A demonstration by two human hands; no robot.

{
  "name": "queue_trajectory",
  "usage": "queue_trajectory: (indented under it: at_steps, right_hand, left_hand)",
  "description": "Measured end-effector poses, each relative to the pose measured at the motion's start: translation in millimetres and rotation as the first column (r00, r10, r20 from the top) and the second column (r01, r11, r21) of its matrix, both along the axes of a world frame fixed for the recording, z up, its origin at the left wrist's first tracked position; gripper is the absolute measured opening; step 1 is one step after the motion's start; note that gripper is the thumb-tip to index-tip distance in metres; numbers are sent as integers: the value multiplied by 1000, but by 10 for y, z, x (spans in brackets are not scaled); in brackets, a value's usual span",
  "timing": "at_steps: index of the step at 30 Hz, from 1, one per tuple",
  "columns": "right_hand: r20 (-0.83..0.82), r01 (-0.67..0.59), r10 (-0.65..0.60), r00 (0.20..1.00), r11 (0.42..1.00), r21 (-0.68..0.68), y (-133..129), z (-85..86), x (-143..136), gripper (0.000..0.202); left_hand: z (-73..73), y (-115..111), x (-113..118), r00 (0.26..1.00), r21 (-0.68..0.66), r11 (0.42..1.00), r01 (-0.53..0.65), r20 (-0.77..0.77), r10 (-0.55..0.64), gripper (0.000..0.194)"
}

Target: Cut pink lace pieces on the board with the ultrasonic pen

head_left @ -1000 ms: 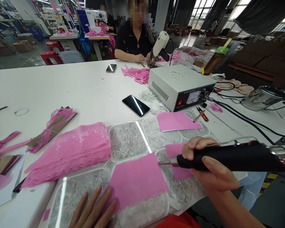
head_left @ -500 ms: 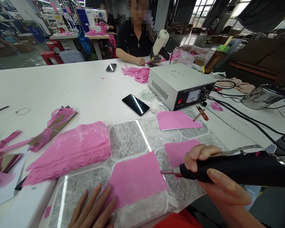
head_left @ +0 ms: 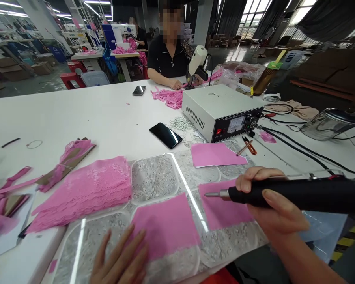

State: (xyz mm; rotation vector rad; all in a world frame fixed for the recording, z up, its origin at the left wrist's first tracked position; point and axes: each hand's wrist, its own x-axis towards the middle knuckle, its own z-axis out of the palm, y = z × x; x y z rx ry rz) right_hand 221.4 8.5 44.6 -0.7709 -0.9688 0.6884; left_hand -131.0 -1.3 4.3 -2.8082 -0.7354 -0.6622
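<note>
My left hand (head_left: 121,258) lies with fingers spread, its fingertips on the left edge of a pink fabric piece (head_left: 165,228). My right hand (head_left: 272,197) is wrapped round a black pen-like tool (head_left: 301,193) with a metal tip, which points left over a second pink piece (head_left: 225,205). A third pink piece (head_left: 215,154) lies farther back on the grey patterned mat (head_left: 155,177). To the left is a stack of pink lace pieces (head_left: 88,189).
A grey control box (head_left: 221,106) with cables stands at the back right. Orange-handled snips (head_left: 250,146), a black phone (head_left: 165,135) and tied pink strips (head_left: 66,163) lie around the mat. Across the table sits a person (head_left: 170,59) beside a small white machine (head_left: 197,61).
My right hand has lifted the tool tip off the right edge of the near piece and brought it over the second piece. More of that second piece now shows. The view has shifted slightly.
</note>
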Motion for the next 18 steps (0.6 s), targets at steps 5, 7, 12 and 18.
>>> queue_trajectory:
  at_steps: [5,7,12,18]
  right_hand:
    - [-3,-21,21,1000,1000,-18,184,-33,159,13]
    - [6,-14,14,1000,1000,-16,200,-43,215,13]
    - [-10,11,-11,1000,1000,-13,89,-83,470,14]
    - [-73,138,-142,987,989,-50,-141,-120,753,15]
  left_hand:
    - [193,72,784,998,-36,999,39,-53,-41,36]
    - [218,115,1063,993,-65,996,57,-102,-64,37]
    - [176,289,1507,964,-150,984,94,-235,-128,38]
    - [41,489,1600,963,-105,994,3,-269,-32,39]
